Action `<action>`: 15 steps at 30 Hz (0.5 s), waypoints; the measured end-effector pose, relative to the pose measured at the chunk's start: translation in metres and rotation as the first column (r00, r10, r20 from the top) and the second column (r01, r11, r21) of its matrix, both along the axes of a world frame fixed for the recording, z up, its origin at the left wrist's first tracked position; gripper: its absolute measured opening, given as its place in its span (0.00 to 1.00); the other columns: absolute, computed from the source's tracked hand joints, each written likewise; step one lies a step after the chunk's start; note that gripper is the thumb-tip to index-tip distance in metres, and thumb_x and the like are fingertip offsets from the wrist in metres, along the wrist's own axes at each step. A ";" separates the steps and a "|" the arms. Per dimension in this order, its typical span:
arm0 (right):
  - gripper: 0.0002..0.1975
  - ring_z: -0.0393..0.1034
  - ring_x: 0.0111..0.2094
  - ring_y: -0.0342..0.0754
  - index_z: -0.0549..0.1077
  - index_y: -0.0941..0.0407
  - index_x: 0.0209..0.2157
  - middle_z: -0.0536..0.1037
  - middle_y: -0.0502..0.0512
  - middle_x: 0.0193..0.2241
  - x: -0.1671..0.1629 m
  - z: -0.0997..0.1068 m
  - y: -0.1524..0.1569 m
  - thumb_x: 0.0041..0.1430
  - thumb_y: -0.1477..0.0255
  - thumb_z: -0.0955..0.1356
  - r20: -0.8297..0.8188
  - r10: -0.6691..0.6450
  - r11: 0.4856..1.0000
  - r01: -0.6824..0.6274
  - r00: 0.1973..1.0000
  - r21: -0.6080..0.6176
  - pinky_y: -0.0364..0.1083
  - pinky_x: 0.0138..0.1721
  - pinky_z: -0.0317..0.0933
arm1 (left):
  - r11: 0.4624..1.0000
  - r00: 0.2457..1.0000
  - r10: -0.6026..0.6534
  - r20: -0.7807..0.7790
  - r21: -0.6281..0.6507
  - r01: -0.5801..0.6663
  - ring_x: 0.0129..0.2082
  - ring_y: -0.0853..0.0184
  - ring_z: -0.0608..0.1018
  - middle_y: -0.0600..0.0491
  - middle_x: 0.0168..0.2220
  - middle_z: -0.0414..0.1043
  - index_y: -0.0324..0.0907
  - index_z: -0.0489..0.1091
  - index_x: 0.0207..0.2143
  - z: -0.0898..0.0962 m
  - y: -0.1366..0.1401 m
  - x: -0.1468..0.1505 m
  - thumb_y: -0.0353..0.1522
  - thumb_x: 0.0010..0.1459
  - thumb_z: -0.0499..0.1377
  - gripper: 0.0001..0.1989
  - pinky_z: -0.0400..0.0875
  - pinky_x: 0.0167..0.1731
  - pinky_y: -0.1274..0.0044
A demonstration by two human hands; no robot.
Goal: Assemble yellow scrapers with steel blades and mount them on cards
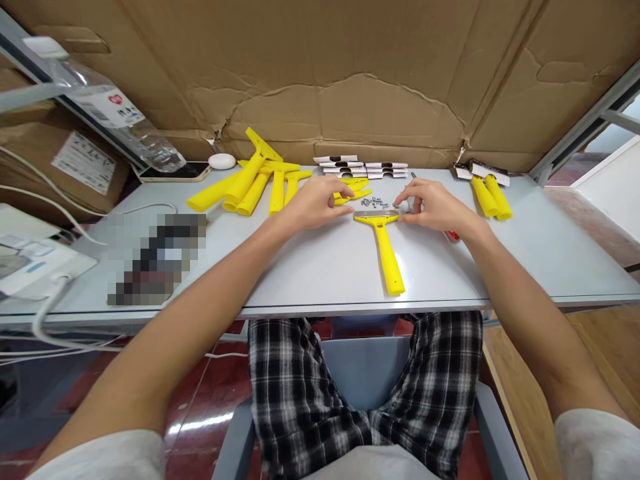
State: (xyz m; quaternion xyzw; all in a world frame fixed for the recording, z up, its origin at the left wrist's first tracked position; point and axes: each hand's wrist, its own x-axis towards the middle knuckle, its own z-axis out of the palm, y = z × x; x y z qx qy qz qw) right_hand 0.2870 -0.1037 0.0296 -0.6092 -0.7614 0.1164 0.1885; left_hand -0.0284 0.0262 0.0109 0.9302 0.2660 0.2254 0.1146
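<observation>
A yellow scraper (385,257) lies on the table in front of me, its handle pointing toward me and its thin metal blade (376,214) facing away. My left hand (320,202) is at the blade's left end, thumb tip close to it, thumb and curled forefinger apart. At the right end is my right hand (425,205), with its thumb by the blade and its forefinger near the screws; I see nothing held. A small pile of screws (375,202) lies just beyond the blade. Yellow flat pieces (356,183) sit behind, partly hidden by my left hand.
Several yellow scraper handles (250,183) are heaped at the back left. Black-and-white packets (386,169) stand at the back; two packaged yellow handles (493,197) lie right. A red object (453,236) is partly under my right wrist. A water bottle (115,110) leans left above a phone (177,173).
</observation>
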 end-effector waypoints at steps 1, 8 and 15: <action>0.22 0.72 0.44 0.49 0.87 0.53 0.55 0.79 0.61 0.53 0.003 0.000 0.000 0.62 0.60 0.78 0.012 -0.014 1.000 0.014 1.000 -0.005 0.51 0.55 0.68 | 0.999 0.999 0.037 -0.015 0.012 -0.036 0.41 0.58 0.82 0.46 0.47 0.85 0.43 0.86 0.51 0.003 0.003 -0.004 0.43 0.67 0.68 0.17 0.73 0.48 0.67; 0.20 0.74 0.53 0.55 0.86 0.49 0.56 0.74 0.62 0.58 0.031 0.001 0.003 0.62 0.66 0.79 0.145 -0.230 0.972 0.235 0.962 -0.018 0.57 0.60 0.71 | 0.982 0.969 0.183 -0.168 0.083 -0.172 0.56 0.48 0.83 0.41 0.58 0.85 0.42 0.84 0.58 0.011 0.014 -0.023 0.40 0.69 0.62 0.21 0.75 0.60 0.59; 0.20 0.74 0.58 0.60 0.86 0.51 0.55 0.76 0.64 0.58 0.047 -0.002 0.006 0.64 0.60 0.79 0.133 -0.207 0.978 0.201 0.969 0.056 0.62 0.65 0.72 | 0.965 0.932 0.252 -0.262 0.134 -0.224 0.61 0.41 0.83 0.38 0.59 0.86 0.41 0.84 0.61 0.005 0.017 -0.024 0.38 0.69 0.62 0.24 0.76 0.63 0.55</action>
